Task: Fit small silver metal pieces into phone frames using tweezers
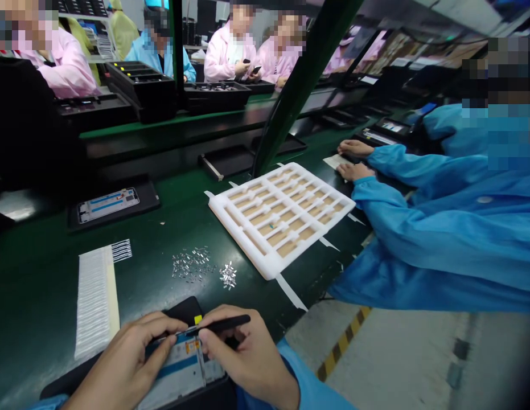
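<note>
Panel [179, 376] lies in a black tray [188, 310] at the near side of the surface [153, 273]. Right hand [251, 353] grasps a slim black tool [230, 324], tip directed at the panel's upper edge. Left hand [134, 350] has thumb and fingers at the same edge; whether it pinches anything, I cannot tell. Yellow tab [198, 319] shows just beside the tool. Beyond the tray, small metal pieces [228, 275] lie partly heaped, partly scattered. White strips [94, 302] lie to the left; farther back, a second panel [109, 205] sits in another tray [149, 196]. White rack [275, 272] lies to the right, with tape [292, 293] at its edges. Past it, a co-worker [439, 228] works at the same surface.
</note>
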Available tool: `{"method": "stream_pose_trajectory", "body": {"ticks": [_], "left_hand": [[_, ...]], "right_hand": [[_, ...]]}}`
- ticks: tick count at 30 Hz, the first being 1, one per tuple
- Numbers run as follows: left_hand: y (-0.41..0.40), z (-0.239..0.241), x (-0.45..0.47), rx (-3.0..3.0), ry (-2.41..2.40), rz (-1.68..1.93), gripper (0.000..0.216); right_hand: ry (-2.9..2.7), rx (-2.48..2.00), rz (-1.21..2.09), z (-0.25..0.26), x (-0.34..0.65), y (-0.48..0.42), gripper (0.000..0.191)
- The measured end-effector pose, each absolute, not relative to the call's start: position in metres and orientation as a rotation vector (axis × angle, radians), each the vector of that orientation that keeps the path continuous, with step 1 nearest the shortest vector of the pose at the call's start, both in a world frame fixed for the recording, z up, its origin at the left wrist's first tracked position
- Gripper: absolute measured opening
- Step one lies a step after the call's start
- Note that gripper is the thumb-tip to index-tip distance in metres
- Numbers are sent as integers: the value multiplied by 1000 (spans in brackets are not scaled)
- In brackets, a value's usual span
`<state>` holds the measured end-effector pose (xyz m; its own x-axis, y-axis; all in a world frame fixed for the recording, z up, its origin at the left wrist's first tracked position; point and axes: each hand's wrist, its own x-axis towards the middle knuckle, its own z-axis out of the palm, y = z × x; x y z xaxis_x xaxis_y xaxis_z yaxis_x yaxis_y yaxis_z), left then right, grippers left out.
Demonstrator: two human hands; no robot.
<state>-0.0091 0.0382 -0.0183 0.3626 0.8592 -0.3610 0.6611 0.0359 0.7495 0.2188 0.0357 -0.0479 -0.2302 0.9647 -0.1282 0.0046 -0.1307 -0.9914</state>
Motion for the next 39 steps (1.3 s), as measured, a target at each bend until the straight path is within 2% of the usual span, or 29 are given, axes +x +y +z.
{"method": "stream_pose_trajectory", "body": {"ticks": [7,21,26,39], "left_hand": [[35,-27,-9,1715,1420,282,37],[32,-33,-1,1749,1522,353,23],[33,-36,-4,1799,1503,355,25],[32,-36,-4,1797,1530,331,31]], "right_hand": [[-1260,-1177,1490,-49,217,35,16],[-1347,-1161,1264,-46,215,31,9],[-1412,-1111,1118,-44,215,29,9],[-1515,-1025,1090,-46,218,27,17]]}}
